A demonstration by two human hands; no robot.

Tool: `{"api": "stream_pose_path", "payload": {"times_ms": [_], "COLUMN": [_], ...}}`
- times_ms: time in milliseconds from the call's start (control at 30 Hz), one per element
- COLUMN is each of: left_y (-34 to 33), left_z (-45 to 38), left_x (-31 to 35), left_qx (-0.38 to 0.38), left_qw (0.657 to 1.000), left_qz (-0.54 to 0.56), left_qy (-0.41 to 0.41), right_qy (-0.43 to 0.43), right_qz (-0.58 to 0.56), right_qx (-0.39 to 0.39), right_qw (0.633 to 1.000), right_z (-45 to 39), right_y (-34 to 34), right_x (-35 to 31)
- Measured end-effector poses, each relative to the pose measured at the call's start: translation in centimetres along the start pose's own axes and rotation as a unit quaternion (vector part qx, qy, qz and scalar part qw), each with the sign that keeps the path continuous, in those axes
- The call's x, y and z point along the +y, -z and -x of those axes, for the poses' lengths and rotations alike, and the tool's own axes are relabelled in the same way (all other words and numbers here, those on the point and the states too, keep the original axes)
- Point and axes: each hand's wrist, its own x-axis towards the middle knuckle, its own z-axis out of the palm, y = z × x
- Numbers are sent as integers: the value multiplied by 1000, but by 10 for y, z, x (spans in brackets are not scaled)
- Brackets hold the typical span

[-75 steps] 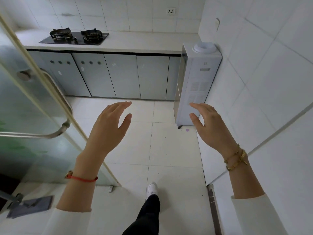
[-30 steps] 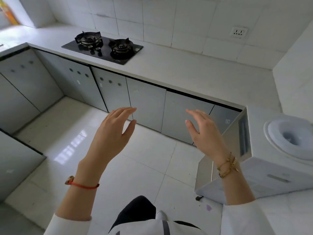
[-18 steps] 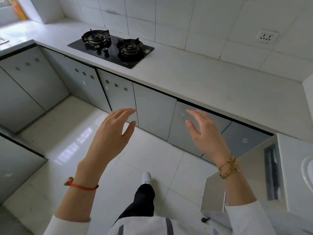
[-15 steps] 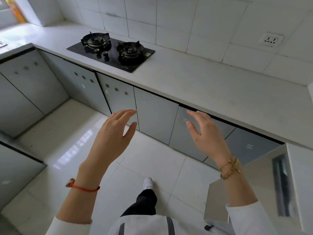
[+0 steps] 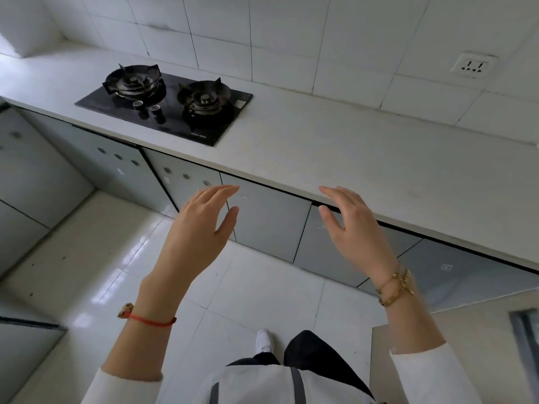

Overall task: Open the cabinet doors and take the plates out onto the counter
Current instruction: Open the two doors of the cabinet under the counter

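Observation:
Grey lower cabinet doors (image 5: 268, 220) run in a row under the white counter (image 5: 335, 153), and all of them are closed. No plates are in view. My left hand (image 5: 198, 234) is raised in front of the doors, fingers apart and holding nothing. My right hand (image 5: 353, 228) hovers just below the counter's front edge, also open and empty. Neither hand touches a door or the counter.
A black two-burner gas hob (image 5: 166, 103) is set into the counter at the left. A wall socket (image 5: 472, 65) sits on the tiled wall at the right. A water dispenser's top (image 5: 455, 345) stands close at my lower right. More grey cabinets (image 5: 32, 182) line the left side.
I have stepped closer to the counter, so the cabinet doors and hob look larger and nearer. Both hands keep the same raised, open pose.

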Motion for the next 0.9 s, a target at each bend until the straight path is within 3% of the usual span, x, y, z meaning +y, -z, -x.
{"api": "stream_pose_path", "payload": {"times_ms": [267, 900], "left_y": [-15, -79], "left_z": [-41, -112], "left_x": [-10, 14], "left_qx": [-30, -24], "left_qw": [1000, 999], "left_qz": [-7, -18], "left_qy": [-3, 11], "right_qy": [-15, 0], "right_qz": [-3, -3], "right_qx": [-7, 1], "right_qw": [1000, 1000], "right_z": [-37, -103], "right_y": [-5, 2], "right_x": [14, 97]}}
